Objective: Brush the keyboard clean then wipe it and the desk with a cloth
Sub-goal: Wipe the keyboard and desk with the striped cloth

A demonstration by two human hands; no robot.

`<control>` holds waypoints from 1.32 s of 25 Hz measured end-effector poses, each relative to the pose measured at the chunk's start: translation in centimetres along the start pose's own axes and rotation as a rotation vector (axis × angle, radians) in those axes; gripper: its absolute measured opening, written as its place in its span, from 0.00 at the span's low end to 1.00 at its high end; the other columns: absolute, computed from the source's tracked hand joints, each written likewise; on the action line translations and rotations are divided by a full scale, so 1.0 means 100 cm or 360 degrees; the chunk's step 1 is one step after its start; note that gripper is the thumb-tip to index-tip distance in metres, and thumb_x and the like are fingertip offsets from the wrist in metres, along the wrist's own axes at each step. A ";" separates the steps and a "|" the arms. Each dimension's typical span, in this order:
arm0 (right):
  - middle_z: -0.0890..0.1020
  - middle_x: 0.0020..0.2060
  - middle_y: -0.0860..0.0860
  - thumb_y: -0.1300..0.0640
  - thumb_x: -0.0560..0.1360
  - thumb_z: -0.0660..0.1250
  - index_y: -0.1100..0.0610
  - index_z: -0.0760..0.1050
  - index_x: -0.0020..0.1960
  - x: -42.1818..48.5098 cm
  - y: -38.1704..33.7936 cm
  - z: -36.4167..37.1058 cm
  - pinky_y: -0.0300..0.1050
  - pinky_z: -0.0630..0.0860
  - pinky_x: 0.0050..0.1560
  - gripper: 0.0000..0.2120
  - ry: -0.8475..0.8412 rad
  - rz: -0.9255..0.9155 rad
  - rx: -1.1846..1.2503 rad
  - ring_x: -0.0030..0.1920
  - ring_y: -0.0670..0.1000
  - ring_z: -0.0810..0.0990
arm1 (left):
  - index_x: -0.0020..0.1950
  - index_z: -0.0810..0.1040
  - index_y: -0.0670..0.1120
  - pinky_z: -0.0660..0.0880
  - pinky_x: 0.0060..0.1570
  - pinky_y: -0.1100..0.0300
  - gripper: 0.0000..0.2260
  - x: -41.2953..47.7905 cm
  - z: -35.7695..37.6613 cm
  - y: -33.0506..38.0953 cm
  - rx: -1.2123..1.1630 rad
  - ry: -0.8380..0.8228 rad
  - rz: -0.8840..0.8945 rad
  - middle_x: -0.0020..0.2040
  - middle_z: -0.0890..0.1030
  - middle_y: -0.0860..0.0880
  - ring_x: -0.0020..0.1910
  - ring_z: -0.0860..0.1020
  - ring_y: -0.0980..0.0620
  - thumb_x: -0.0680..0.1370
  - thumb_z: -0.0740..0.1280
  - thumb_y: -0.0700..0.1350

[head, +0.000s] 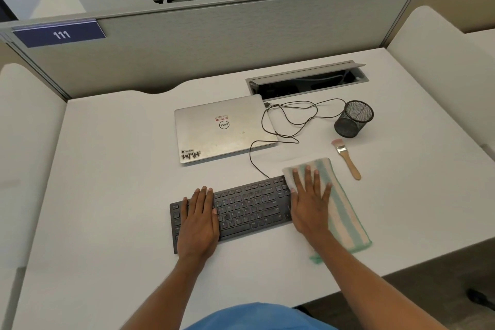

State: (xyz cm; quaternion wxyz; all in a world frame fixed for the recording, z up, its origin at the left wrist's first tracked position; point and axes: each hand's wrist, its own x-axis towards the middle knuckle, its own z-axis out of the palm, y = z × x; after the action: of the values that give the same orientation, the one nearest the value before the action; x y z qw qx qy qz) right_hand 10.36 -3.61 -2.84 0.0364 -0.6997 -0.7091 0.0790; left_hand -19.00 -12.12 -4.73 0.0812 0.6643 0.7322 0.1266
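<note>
1. Both hands lay flat with fingers straight: the left hand (198,218) pressed on the left end of the black keyboard (245,206), and the right hand (310,199) pressed the striped cloth (341,211) over the keyboard's right end.
2. The cloth spread onto the white table (120,169).
3. The brush (347,158) lay just beyond the cloth, near the mesh cup (353,119).
4. A closed laptop (222,128) sat behind the keyboard.
</note>
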 end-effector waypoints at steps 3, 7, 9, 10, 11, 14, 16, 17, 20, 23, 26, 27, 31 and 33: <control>0.50 0.83 0.52 0.48 0.83 0.46 0.48 0.50 0.83 -0.013 -0.038 0.008 0.71 0.46 0.77 0.29 -0.0016 -0.0145 0.0036 0.82 0.58 0.46 | 0.84 0.62 0.44 0.46 0.84 0.44 0.26 0.000 0.001 0.001 -0.0007 0.0002 0.0001 0.83 0.64 0.46 0.84 0.58 0.47 0.86 0.49 0.50; 0.44 0.83 0.51 0.48 0.84 0.47 0.47 0.45 0.83 -0.043 -0.098 0.019 0.69 0.46 0.78 0.29 -0.0054 -0.0416 0.0098 0.82 0.56 0.41 | 0.84 0.62 0.45 0.46 0.84 0.45 0.26 0.000 0.000 0.001 -0.0045 0.0013 0.0005 0.83 0.65 0.46 0.84 0.59 0.47 0.86 0.49 0.50; 0.43 0.83 0.52 0.49 0.85 0.49 0.48 0.42 0.83 -0.057 -0.117 0.023 0.68 0.46 0.79 0.30 -0.0065 -0.0596 0.0028 0.82 0.56 0.39 | 0.84 0.63 0.45 0.46 0.83 0.45 0.26 0.000 0.000 -0.001 -0.0058 0.0008 0.0017 0.83 0.65 0.46 0.84 0.59 0.47 0.87 0.49 0.50; 0.42 0.83 0.52 0.49 0.85 0.49 0.49 0.41 0.83 -0.059 -0.118 0.023 0.67 0.46 0.79 0.30 -0.0061 -0.0663 -0.0005 0.82 0.55 0.39 | 0.84 0.62 0.44 0.47 0.83 0.45 0.26 0.001 -0.001 -0.002 -0.0071 0.0004 0.0022 0.83 0.64 0.46 0.84 0.59 0.47 0.87 0.49 0.50; 0.43 0.83 0.52 0.49 0.85 0.50 0.49 0.41 0.83 -0.058 -0.114 0.022 0.66 0.47 0.79 0.30 -0.0052 -0.0689 -0.0025 0.82 0.55 0.40 | 0.84 0.62 0.44 0.47 0.83 0.45 0.26 0.001 -0.001 -0.004 -0.0093 -0.0001 0.0028 0.84 0.64 0.46 0.84 0.58 0.48 0.87 0.49 0.50; 0.46 0.83 0.51 0.50 0.85 0.48 0.53 0.45 0.83 -0.045 -0.087 0.018 0.65 0.52 0.79 0.29 -0.0016 -0.0492 -0.0041 0.82 0.53 0.43 | 0.85 0.59 0.45 0.47 0.84 0.49 0.26 -0.005 -0.004 -0.011 -0.0143 -0.0025 0.0053 0.85 0.60 0.48 0.85 0.54 0.51 0.87 0.49 0.50; 0.49 0.83 0.52 0.49 0.84 0.44 0.56 0.48 0.83 -0.035 -0.069 0.015 0.65 0.52 0.79 0.29 -0.0026 -0.0278 -0.0056 0.82 0.54 0.46 | 0.86 0.57 0.46 0.48 0.84 0.51 0.26 -0.011 -0.007 -0.022 -0.0133 -0.0025 0.0056 0.86 0.58 0.49 0.85 0.52 0.53 0.88 0.49 0.50; 0.50 0.83 0.52 0.48 0.84 0.42 0.57 0.49 0.83 -0.031 -0.062 0.013 0.64 0.52 0.79 0.29 -0.0034 -0.0234 -0.0062 0.82 0.55 0.47 | 0.86 0.57 0.46 0.48 0.84 0.51 0.26 -0.015 -0.009 -0.029 -0.0124 -0.0014 0.0050 0.86 0.57 0.49 0.85 0.51 0.52 0.88 0.50 0.50; 0.47 0.83 0.51 0.44 0.84 0.42 0.52 0.46 0.83 -0.018 -0.045 0.007 0.62 0.48 0.80 0.30 -0.0056 -0.0381 -0.0092 0.82 0.53 0.43 | 0.86 0.56 0.46 0.47 0.84 0.48 0.26 -0.025 -0.015 -0.055 -0.0073 -0.0007 0.0041 0.86 0.54 0.49 0.86 0.50 0.53 0.88 0.50 0.51; 0.42 0.83 0.48 0.45 0.84 0.48 0.47 0.42 0.83 -0.012 -0.042 0.001 0.63 0.47 0.80 0.31 -0.0068 -0.0541 -0.0127 0.82 0.52 0.39 | 0.87 0.54 0.46 0.46 0.84 0.49 0.27 -0.034 -0.019 -0.080 -0.0143 0.0000 -0.0034 0.87 0.52 0.50 0.86 0.48 0.54 0.88 0.50 0.51; 0.44 0.83 0.48 0.50 0.82 0.50 0.47 0.46 0.83 -0.019 -0.057 0.004 0.66 0.48 0.79 0.31 -0.0047 -0.0602 -0.0086 0.82 0.53 0.41 | 0.87 0.51 0.47 0.45 0.84 0.53 0.27 -0.041 -0.021 -0.097 -0.0220 -0.0045 -0.0063 0.87 0.52 0.51 0.85 0.47 0.56 0.88 0.48 0.53; 0.45 0.83 0.48 0.51 0.82 0.51 0.48 0.47 0.83 -0.022 -0.066 0.005 0.67 0.48 0.79 0.31 -0.0047 -0.0629 -0.0070 0.82 0.53 0.42 | 0.87 0.50 0.47 0.45 0.84 0.53 0.27 -0.043 -0.020 -0.099 -0.0229 -0.0055 -0.0047 0.86 0.52 0.51 0.85 0.48 0.56 0.88 0.47 0.54; 0.45 0.83 0.49 0.51 0.82 0.52 0.54 0.47 0.83 -0.035 -0.119 0.017 0.67 0.49 0.79 0.32 -0.0086 -0.0665 -0.0049 0.82 0.52 0.42 | 0.87 0.50 0.45 0.45 0.84 0.53 0.26 -0.044 -0.017 -0.098 -0.0242 -0.0013 -0.0028 0.86 0.54 0.49 0.85 0.48 0.57 0.89 0.45 0.50; 0.46 0.83 0.50 0.50 0.83 0.52 0.56 0.47 0.83 -0.044 -0.148 0.023 0.67 0.48 0.79 0.32 -0.0117 -0.0658 -0.0040 0.82 0.52 0.42 | 0.86 0.51 0.45 0.45 0.84 0.53 0.25 -0.045 -0.016 -0.098 -0.0280 0.0001 -0.0026 0.86 0.56 0.49 0.85 0.49 0.56 0.89 0.45 0.49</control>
State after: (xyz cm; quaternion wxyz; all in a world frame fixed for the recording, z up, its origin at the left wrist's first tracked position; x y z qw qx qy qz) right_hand -4.57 -8.30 -2.40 0.0172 -0.5364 -0.8393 0.0865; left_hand -28.29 -17.55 -6.28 0.1402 0.6487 0.7235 0.1900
